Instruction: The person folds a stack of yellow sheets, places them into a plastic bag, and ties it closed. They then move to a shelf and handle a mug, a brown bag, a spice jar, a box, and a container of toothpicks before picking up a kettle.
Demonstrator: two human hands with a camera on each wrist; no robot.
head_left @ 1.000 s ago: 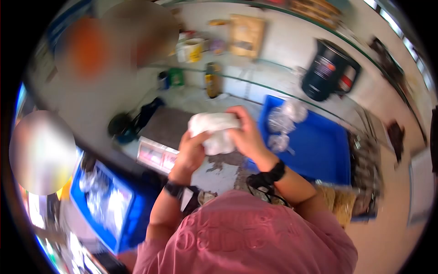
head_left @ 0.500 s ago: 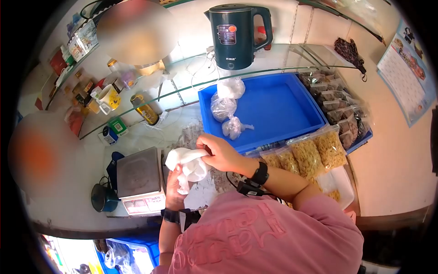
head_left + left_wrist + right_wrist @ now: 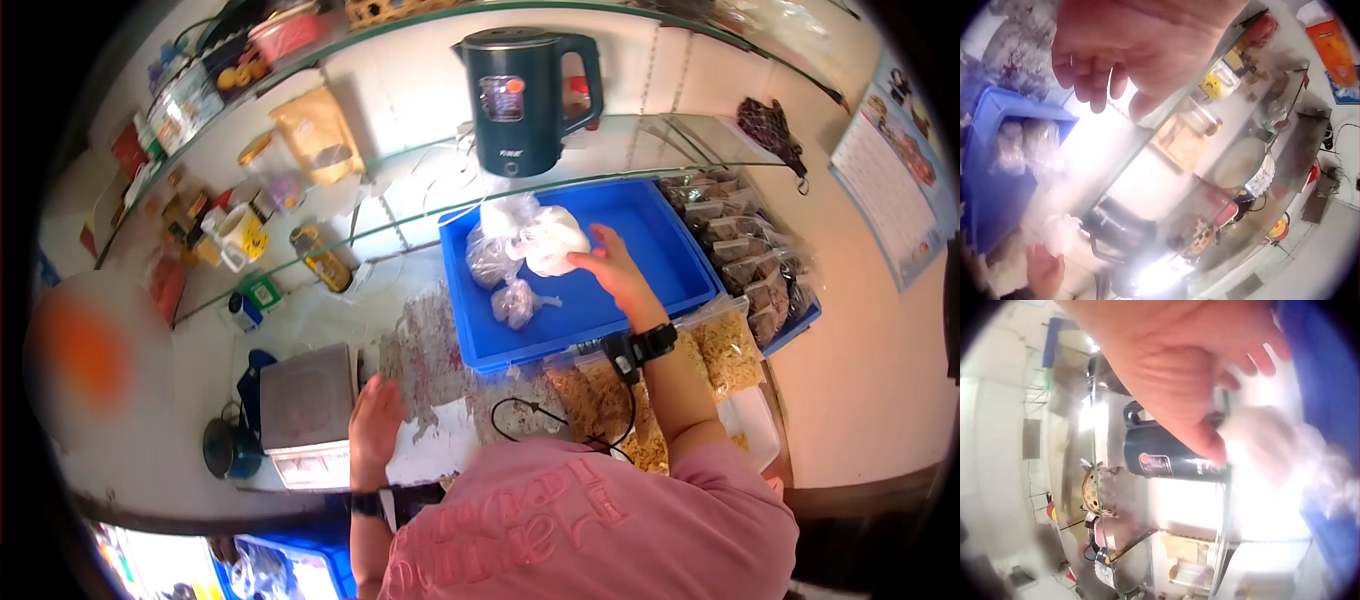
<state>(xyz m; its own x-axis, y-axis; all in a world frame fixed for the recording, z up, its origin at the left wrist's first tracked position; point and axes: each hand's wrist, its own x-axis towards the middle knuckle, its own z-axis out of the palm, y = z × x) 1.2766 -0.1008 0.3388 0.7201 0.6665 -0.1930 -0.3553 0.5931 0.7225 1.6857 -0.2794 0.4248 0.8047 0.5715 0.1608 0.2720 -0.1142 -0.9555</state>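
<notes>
— What can't be made out?
— In the right wrist view the white bag (image 3: 1272,447) is a glare-washed blur; whether the right hand (image 3: 612,268) touches it is unclear.
— Elsewhere?
— The display on the scale (image 3: 305,400) is too small to read, and an orange patch (image 3: 85,350) blurs the left.

Blue tray (image 3: 672,243) right half free; bags (image 3: 493,262) crowd left.

Kettle label (image 3: 499,99), sweatshirt lettering (image 3: 540,520), wall calendar (image 3: 885,170): all illegible.
</notes>
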